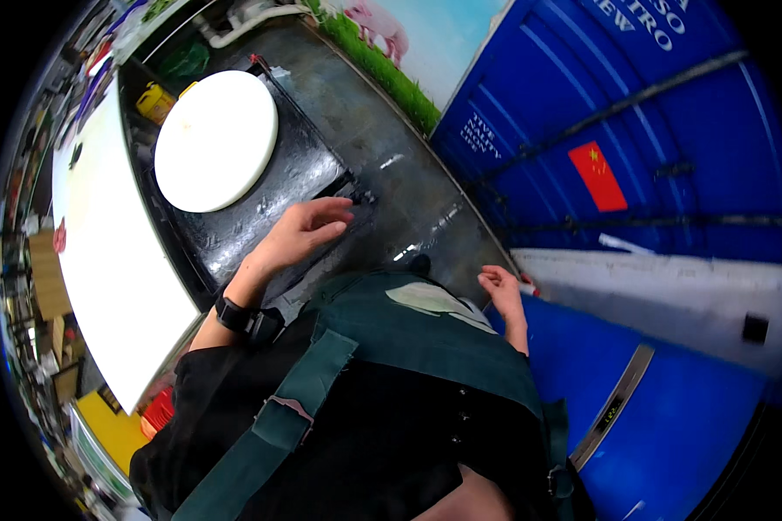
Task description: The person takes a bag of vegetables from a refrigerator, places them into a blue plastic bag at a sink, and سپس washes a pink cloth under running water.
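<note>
My left hand (309, 228) hangs in the air with thumb and fingers apart and nothing in its grasp. A black watch (234, 316) is strapped to that wrist. Nearest to this hand is a wet-looking black platform (299, 176), low above the floor. On the platform lies a thick round white board (218, 143), probably a chopping block, apart from my fingers. My right hand (505, 293) is by my side, its fingers loosely bent and holding nothing. A dark green apron (430, 342) covers my front between the two hands.
A long white tabletop (114, 260) runs along the left. A yellow container (154, 103) stands by the platform. Wet dark floor (410, 195) stretches ahead to a blue container-style wall (547, 117). A blue cabinet (684, 417) with a digital display is close on the right.
</note>
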Demonstrator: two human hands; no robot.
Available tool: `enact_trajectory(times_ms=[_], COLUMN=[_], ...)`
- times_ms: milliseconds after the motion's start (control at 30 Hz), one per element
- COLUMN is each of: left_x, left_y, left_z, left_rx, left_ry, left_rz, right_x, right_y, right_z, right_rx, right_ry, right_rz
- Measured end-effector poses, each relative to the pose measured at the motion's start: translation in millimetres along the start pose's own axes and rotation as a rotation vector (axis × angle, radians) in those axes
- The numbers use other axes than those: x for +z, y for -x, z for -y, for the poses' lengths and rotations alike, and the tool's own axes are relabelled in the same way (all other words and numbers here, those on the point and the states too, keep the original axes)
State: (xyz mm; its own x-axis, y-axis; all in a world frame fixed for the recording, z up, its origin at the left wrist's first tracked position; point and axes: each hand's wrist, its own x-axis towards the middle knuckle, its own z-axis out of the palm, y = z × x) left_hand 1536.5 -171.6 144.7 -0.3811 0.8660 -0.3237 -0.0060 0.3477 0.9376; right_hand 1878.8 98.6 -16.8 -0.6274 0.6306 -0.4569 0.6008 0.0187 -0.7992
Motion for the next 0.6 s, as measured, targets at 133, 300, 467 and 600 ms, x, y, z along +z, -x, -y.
enact_trajectory(times_ms=[133, 300, 467, 600], left_x=[22, 26, 11, -33], left_y=[-42, -75, -116, -160], left_z=[-35, -22, -15, -11], left_rx=[-0.017, -0.090, -0.117, -0.142], left_ry=[0.037, 0.093, 0.156, 0.147], left_rz=[-0.048, -0.235, -0.266, -0.328], right_x=[-73, -103, -88, -65], right_y=[-79, -157, -231, -304], right_z=[21, 60, 132, 209], right_rx=[-0.058, -0.090, -0.176, -0.288], right_ry=[0.060, 0.153, 0.283, 0.370], right_rz=[0.012, 0.175, 0.438, 0.515])
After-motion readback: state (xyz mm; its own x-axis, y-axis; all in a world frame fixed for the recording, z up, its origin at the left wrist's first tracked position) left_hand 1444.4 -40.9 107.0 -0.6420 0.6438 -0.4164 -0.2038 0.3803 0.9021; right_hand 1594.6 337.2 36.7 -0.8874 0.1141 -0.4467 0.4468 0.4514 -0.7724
